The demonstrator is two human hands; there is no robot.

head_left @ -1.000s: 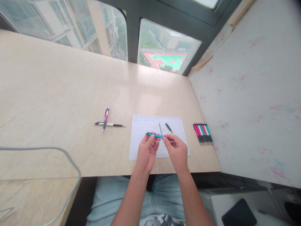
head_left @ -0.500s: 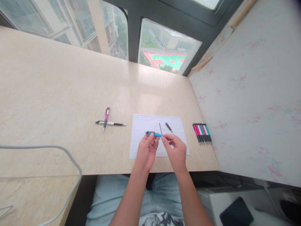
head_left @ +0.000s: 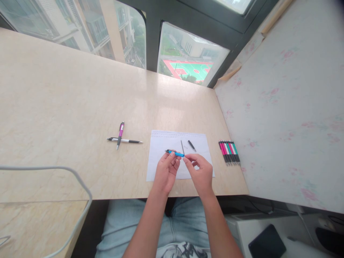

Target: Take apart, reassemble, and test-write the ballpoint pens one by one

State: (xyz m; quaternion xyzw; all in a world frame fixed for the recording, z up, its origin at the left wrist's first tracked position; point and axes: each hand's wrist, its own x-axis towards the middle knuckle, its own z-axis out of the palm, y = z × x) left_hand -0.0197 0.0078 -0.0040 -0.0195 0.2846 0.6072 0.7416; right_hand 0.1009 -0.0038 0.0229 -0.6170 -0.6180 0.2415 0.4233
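Note:
My left hand [head_left: 168,170] pinches a blue pen barrel [head_left: 177,154] with a black clip, held level above a sheet of paper [head_left: 158,165]. At the barrel's right end, my right hand [head_left: 199,170] has thumb and forefinger pressed together; whether they grip the barrel's tip or a small part there cannot be made out. Just beyond the fingers, a thin dark ink refill [head_left: 182,147] lies on the paper. To its right rests a black pen grip section [head_left: 191,145] with a pointed tip. A tiny pale piece, perhaps a spring, lies between these two.
Several pens [head_left: 229,152] in pink, white and green lie in a row by the wall on the right. On the left, a purple pen [head_left: 120,134] crosses a white and black pen [head_left: 131,141]. A grey cable [head_left: 77,175] loops over the near left desk edge.
The view has shifted slightly. Both hands keep nearly the same pose at the blue barrel, and the loose parts on the paper have not moved.

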